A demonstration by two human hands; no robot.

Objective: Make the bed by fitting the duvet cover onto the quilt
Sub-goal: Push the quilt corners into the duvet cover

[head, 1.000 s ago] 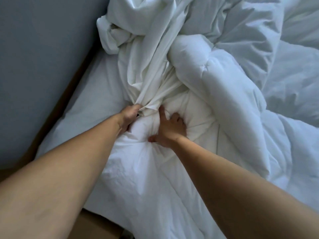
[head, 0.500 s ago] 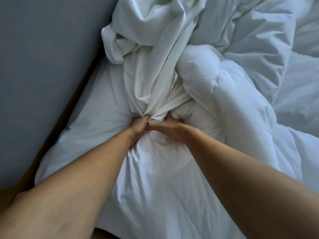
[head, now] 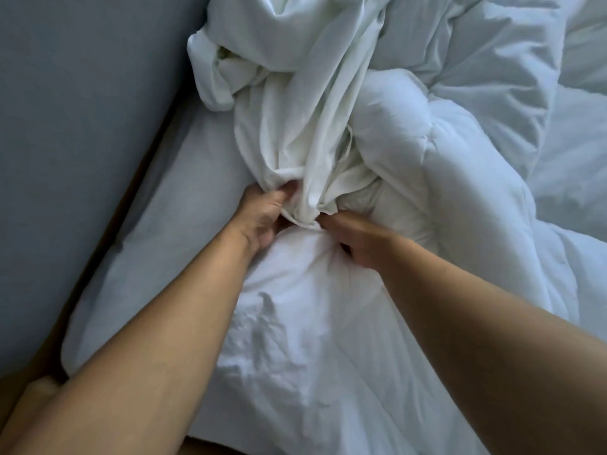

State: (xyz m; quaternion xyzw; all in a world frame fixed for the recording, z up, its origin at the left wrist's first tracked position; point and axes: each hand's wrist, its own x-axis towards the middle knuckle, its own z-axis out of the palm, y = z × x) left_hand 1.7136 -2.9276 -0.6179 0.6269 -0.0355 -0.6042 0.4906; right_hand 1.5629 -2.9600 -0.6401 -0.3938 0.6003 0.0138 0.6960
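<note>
A plain grey-blue wall (head: 75,133) is seen along the left side, smooth and bare. Below it, a narrow strip of brown wood (head: 144,178), part of the bed frame or the floor, is shown running diagonally between the wall and the bed. The mattress (head: 184,205), covered by a white fitted sheet, is set just beside that strip. Everything is lit by soft, cool, even light, with faint shadows in the gap.

You had the bed (head: 170,257) under you, its pale sheet showing along the left edge beside the grey wall (head: 72,133); the puffy white quilt (head: 460,198) lay heaped across it; the crumpled duvet cover (head: 295,103) lay bunched on top.
</note>
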